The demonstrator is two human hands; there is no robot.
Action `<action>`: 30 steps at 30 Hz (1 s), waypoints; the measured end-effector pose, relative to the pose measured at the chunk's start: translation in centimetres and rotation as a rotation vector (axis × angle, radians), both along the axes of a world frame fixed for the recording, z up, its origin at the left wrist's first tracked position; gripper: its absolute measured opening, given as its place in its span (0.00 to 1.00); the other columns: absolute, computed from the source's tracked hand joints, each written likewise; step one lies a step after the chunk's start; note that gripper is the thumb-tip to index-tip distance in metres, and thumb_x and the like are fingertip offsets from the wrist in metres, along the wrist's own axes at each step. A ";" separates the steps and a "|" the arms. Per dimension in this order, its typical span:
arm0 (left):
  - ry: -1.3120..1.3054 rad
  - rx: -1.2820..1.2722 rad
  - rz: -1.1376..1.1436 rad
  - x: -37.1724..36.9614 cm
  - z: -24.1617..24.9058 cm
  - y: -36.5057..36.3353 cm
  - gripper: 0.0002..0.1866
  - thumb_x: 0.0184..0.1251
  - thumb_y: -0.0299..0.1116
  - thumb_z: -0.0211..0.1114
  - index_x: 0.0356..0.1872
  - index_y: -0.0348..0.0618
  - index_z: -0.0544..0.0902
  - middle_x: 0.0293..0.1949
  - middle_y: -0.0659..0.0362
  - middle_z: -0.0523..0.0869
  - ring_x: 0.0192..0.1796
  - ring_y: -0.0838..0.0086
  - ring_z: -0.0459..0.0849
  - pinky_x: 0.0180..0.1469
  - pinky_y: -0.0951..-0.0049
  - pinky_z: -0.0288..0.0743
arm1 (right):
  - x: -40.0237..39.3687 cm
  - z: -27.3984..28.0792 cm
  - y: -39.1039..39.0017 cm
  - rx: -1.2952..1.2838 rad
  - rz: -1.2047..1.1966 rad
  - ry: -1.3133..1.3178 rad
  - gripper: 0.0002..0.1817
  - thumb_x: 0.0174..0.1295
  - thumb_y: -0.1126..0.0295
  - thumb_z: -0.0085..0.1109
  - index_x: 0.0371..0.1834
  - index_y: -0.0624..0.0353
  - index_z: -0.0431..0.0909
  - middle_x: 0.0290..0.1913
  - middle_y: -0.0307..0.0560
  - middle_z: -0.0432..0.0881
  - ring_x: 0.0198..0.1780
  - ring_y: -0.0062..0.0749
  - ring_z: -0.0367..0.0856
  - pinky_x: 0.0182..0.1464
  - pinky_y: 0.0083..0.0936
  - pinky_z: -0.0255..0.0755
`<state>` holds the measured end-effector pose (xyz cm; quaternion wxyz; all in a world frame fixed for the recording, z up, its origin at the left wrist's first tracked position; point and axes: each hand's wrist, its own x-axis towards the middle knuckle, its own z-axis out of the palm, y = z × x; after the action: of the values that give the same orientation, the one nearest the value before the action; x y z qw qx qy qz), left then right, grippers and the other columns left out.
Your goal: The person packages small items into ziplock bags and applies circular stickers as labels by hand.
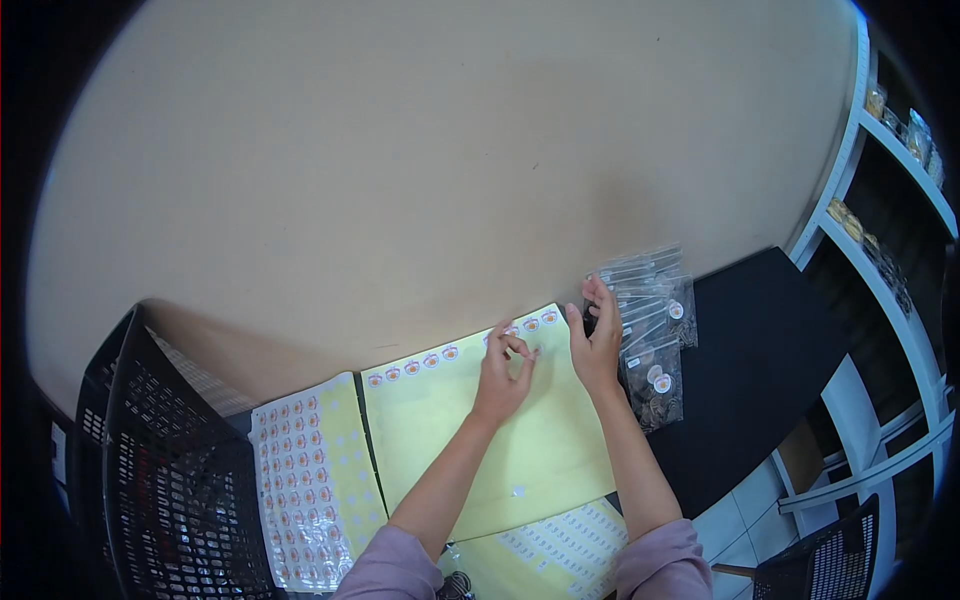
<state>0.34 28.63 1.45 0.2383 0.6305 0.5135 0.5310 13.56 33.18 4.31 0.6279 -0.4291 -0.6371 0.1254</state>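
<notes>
1. Left hand (505, 378): over the yellow sheet (470, 440), palm partly turned in, forefinger curled toward the thumb. Cannot tell whether anything small is pinched between the tips.
2. Right hand (597, 350): open, fingers raised and slightly bent, thumb apart. It is at the sheet's right edge, beside the bags (652, 345); contact with them not certain.
3. Sheet: lies flat, a row of round stickers (431, 360) along its far edge. Judged thin, light and flexible, with a slick face; best steadied by a bare margin, clear of the stickers. These look thin and apt to curl or crease, so take each by its rim.
4. Sheet heading: somewhat wider than deep; long axis left to right, far edge rising toward the right.
5. Bags: overlapping pile right of the sheet, clear film, dark contents toward the near end of the lowest one. Judged light, limp and slippery; contents may shift or be brittle. Hold by the flat film at an end or edge, not by squeezing the filled part.
6. Bag heading: pile runs from far to near, slightly skewed.
7. Surroundings: sticker sheet (295, 470) left of the yellow sheet, black basket (185, 480) beyond it, printed sheet (570, 545) at the near side.
</notes>
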 end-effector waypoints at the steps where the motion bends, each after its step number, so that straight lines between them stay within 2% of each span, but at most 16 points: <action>1: -0.005 0.005 0.002 -0.4 -0.6 0.6 0.26 0.54 0.22 0.58 0.54 0.35 0.60 0.29 0.60 0.73 0.37 0.75 0.73 0.51 0.72 0.64 | 0.0 0.6 -0.3 0.005 0.002 -0.005 0.24 0.54 0.73 0.53 0.55 0.69 0.61 0.46 0.57 0.72 0.50 0.44 0.72 0.51 0.34 0.65; 3: -0.535 -0.104 -0.185 -1.6 -2.0 2.3 0.25 0.57 0.23 0.57 0.55 0.36 0.58 0.30 0.62 0.73 0.41 0.78 0.74 0.51 0.76 0.65 | 0.0 2.5 -1.1 -0.003 0.020 0.102 0.21 0.54 0.75 0.53 0.52 0.69 0.64 0.44 0.54 0.73 0.47 0.39 0.73 0.49 0.30 0.66; 7: -0.598 -0.204 -0.218 -2.9 -1.9 3.5 0.27 0.58 0.21 0.55 0.57 0.36 0.55 0.28 0.61 0.74 0.36 0.79 0.74 0.47 0.79 0.68 | 0.4 6.9 -3.7 0.175 0.061 0.193 0.17 0.51 0.78 0.54 0.47 0.65 0.69 0.39 0.50 0.75 0.43 0.34 0.73 0.42 0.26 0.65; 9: -0.401 -0.282 -0.316 -2.9 -1.1 3.9 0.26 0.57 0.21 0.56 0.55 0.35 0.57 0.30 0.61 0.75 0.37 0.79 0.75 0.47 0.78 0.68 | 0.9 8.9 -6.1 0.209 0.068 0.100 0.17 0.51 0.78 0.54 0.46 0.65 0.69 0.39 0.50 0.75 0.42 0.34 0.73 0.42 0.26 0.65; 11: -0.358 -0.227 -0.347 -2.3 0.7 4.2 0.26 0.56 0.23 0.58 0.54 0.34 0.57 0.30 0.61 0.76 0.38 0.79 0.75 0.46 0.78 0.68 | 1.6 10.5 -8.5 0.237 0.069 -0.014 0.16 0.49 0.79 0.55 0.43 0.66 0.70 0.38 0.50 0.75 0.41 0.35 0.74 0.41 0.26 0.66; 13: -0.310 -0.181 -0.383 -1.5 4.5 3.0 0.26 0.56 0.25 0.59 0.54 0.34 0.58 0.30 0.61 0.76 0.39 0.79 0.76 0.46 0.77 0.68 | 2.9 10.6 -10.5 0.205 0.060 -0.068 0.15 0.49 0.78 0.56 0.42 0.66 0.71 0.38 0.51 0.75 0.41 0.35 0.74 0.40 0.26 0.66; 14: -0.176 -0.211 -0.458 -1.0 7.0 1.4 0.27 0.56 0.27 0.59 0.55 0.35 0.57 0.29 0.62 0.75 0.37 0.79 0.75 0.48 0.76 0.66 | 3.6 10.6 -11.5 0.165 0.058 -0.116 0.14 0.49 0.78 0.56 0.41 0.67 0.72 0.38 0.51 0.75 0.41 0.36 0.74 0.40 0.26 0.66; 15: -0.039 -0.244 -0.528 -0.7 9.2 -0.5 0.28 0.57 0.29 0.60 0.56 0.37 0.57 0.28 0.64 0.73 0.36 0.79 0.74 0.50 0.75 0.65 | 4.0 10.4 -12.4 0.150 0.035 -0.108 0.12 0.48 0.77 0.58 0.38 0.65 0.75 0.34 0.48 0.75 0.36 0.32 0.74 0.37 0.25 0.67; 16: -0.048 -0.247 -0.525 -0.6 10.9 -2.5 0.28 0.57 0.29 0.60 0.56 0.37 0.57 0.28 0.64 0.73 0.36 0.79 0.74 0.50 0.75 0.65 | 4.3 10.3 -13.5 0.146 0.040 -0.115 0.12 0.48 0.77 0.58 0.38 0.65 0.75 0.34 0.48 0.75 0.36 0.32 0.74 0.37 0.25 0.67; 18: 0.113 -0.290 -0.667 -0.8 13.5 -6.6 0.30 0.55 0.30 0.61 0.56 0.37 0.56 0.26 0.65 0.72 0.34 0.79 0.73 0.50 0.71 0.63 | 4.4 9.9 -15.8 -0.081 0.165 -0.133 0.11 0.47 0.75 0.60 0.36 0.62 0.77 0.28 0.44 0.73 0.30 0.28 0.72 0.33 0.23 0.66; 19: 0.112 -0.265 -0.709 -1.0 14.2 -8.3 0.31 0.54 0.29 0.61 0.56 0.37 0.55 0.25 0.65 0.72 0.33 0.78 0.72 0.50 0.68 0.63 | 4.0 10.1 -16.7 -0.083 0.194 -0.188 0.10 0.46 0.73 0.63 0.34 0.59 0.79 0.22 0.42 0.70 0.25 0.26 0.69 0.28 0.21 0.64; 22: 0.179 -0.277 -0.705 -2.2 15.6 -12.9 0.31 0.54 0.28 0.60 0.57 0.37 0.54 0.24 0.65 0.72 0.33 0.78 0.72 0.51 0.69 0.63 | 2.8 11.0 -19.5 -0.088 0.330 -0.333 0.09 0.44 0.71 0.64 0.31 0.56 0.80 0.21 0.40 0.69 0.24 0.26 0.68 0.29 0.23 0.62; 26: 0.187 -0.237 -0.640 -4.4 15.9 -17.7 0.34 0.53 0.29 0.60 0.59 0.36 0.52 0.25 0.65 0.72 0.35 0.80 0.71 0.55 0.67 0.60 | 0.8 10.9 -22.1 -0.026 0.391 -0.464 0.05 0.43 0.70 0.64 0.25 0.52 0.81 0.19 0.35 0.67 0.25 0.24 0.69 0.35 0.24 0.57; 27: 0.164 -0.258 -0.622 -5.1 15.6 -18.8 0.35 0.53 0.30 0.61 0.59 0.36 0.51 0.29 0.62 0.72 0.37 0.76 0.72 0.57 0.65 0.59 | 0.1 10.5 -22.5 -0.047 0.415 -0.463 0.04 0.43 0.70 0.64 0.23 0.53 0.80 0.19 0.35 0.67 0.25 0.24 0.68 0.35 0.23 0.57; 28: 0.155 -0.272 -0.608 -5.7 15.1 -19.9 0.35 0.53 0.30 0.61 0.59 0.36 0.51 0.29 0.62 0.72 0.37 0.76 0.72 0.57 0.65 0.59 | -0.6 9.9 -22.8 -0.058 0.435 -0.463 0.04 0.43 0.70 0.64 0.23 0.53 0.80 0.19 0.35 0.67 0.25 0.24 0.68 0.35 0.23 0.57; 30: 0.182 0.066 -0.226 -6.7 13.7 -22.5 0.37 0.53 0.32 0.62 0.59 0.36 0.51 0.37 0.57 0.73 0.40 0.69 0.73 0.57 0.64 0.58 | -2.1 8.3 -23.3 -0.078 0.464 -0.322 0.04 0.43 0.71 0.64 0.23 0.55 0.80 0.19 0.36 0.69 0.24 0.24 0.69 0.33 0.23 0.59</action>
<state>-6.31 6.17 15.15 0.2281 0.7373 0.4409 0.4583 11.48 9.86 12.58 0.4561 -0.3102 -0.8045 0.2203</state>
